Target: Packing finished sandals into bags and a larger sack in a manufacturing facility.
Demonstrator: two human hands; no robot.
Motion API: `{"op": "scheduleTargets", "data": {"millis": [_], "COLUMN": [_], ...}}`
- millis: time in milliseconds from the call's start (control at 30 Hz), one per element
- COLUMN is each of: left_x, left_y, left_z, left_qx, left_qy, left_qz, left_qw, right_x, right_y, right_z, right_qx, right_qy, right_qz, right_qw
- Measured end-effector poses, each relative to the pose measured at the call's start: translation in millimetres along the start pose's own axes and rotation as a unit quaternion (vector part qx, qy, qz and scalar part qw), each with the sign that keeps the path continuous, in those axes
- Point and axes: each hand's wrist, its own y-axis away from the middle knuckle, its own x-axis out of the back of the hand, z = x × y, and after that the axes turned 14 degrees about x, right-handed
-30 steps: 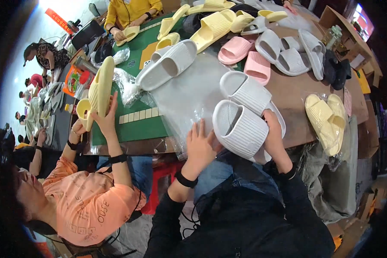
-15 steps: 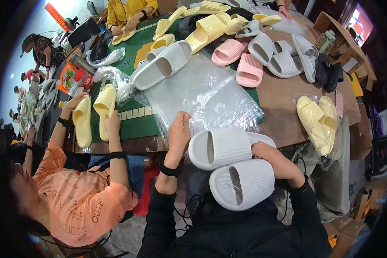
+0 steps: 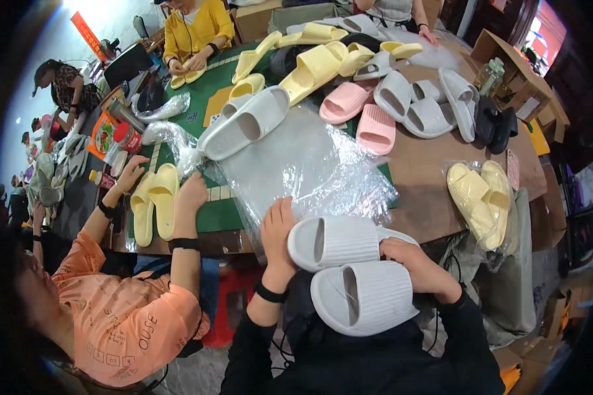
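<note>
A pair of light grey ribbed slide slippers is in my right hand, whose fingers close round them at the inner side. The upper slipper and the lower slipper lie close together above my lap, by the table's near edge. Over the near edge of a stack of clear plastic bags lies my left hand, fingers stretched out, just beside the upper slipper's end. Whether it pinches any film cannot be made out.
Loose grey slippers, pink slippers and yellow slippers cover the table's far side. A bagged yellow pair sits at the right edge. To my left, a co-worker in an orange shirt has yellow slippers.
My left hand's fingers have straightened at the bags' edge. My right hand keeps hold of the grey pair. The co-worker's yellow slippers, apart before, now stand side by side. The view has shifted slightly.
</note>
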Motion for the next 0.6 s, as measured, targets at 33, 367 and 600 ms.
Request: {"op": "scheduleTargets", "data": {"millis": [33,367,600], "left_x": [0.6,15.7,18.8], "left_y": [2.3,6.2,22.5], "left_z": [-1.8,15.0,43.2], "left_qx": [-0.001,0.012,-0.014], "left_qy": [0.001,0.102,0.001], "left_qz": [0.005,-0.107,-0.067], "left_qw": [1.0,0.989,0.998], "right_x": [-1.3,-16.9,-41.8], "right_y": [-1.8,-23.4,-68.0], "right_z": [3.3,31.4,45.4], "right_qx": [-0.012,0.0,0.008], "right_qy": [0.008,0.338,0.383], "right_qz": [0.004,0.044,0.154], "right_qw": [1.0,0.94,0.911]}}
